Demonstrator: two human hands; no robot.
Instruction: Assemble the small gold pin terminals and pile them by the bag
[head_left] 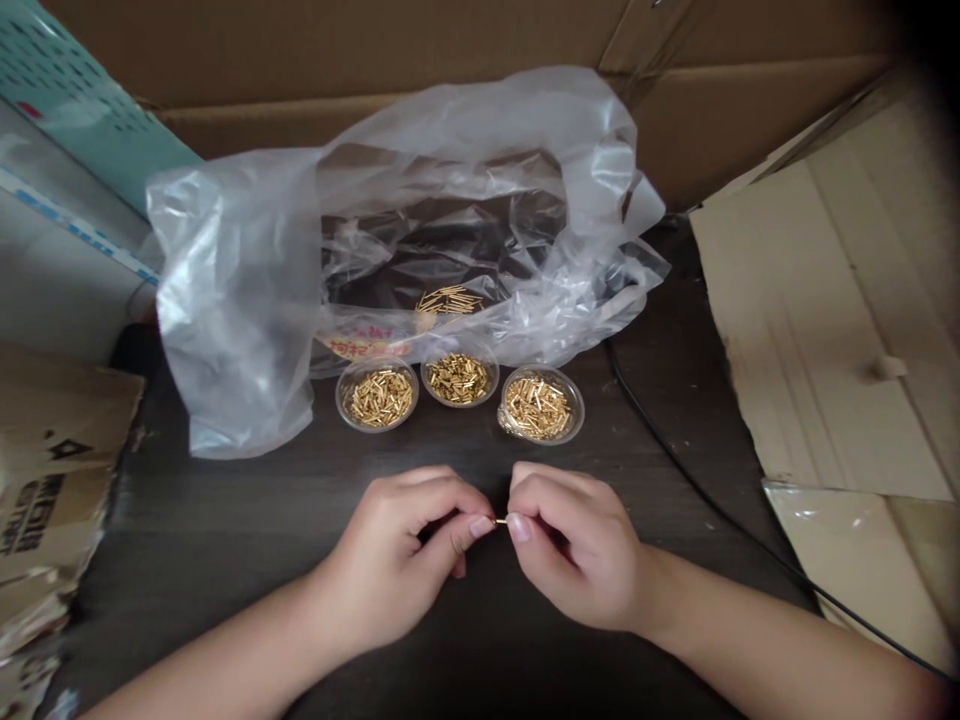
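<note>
Can make out red Chinese characters (367, 346), seemingly including 枸杞, at the front edge of the clear plastic bag (240, 290). On the left cardboard box (97, 405), can see a black angular logo (69, 449) above Chinese characters and steeply tilted Latin capitals, seemingly including STAR. Cannot read blue print (94, 238) on the white strip (22, 187).
</note>
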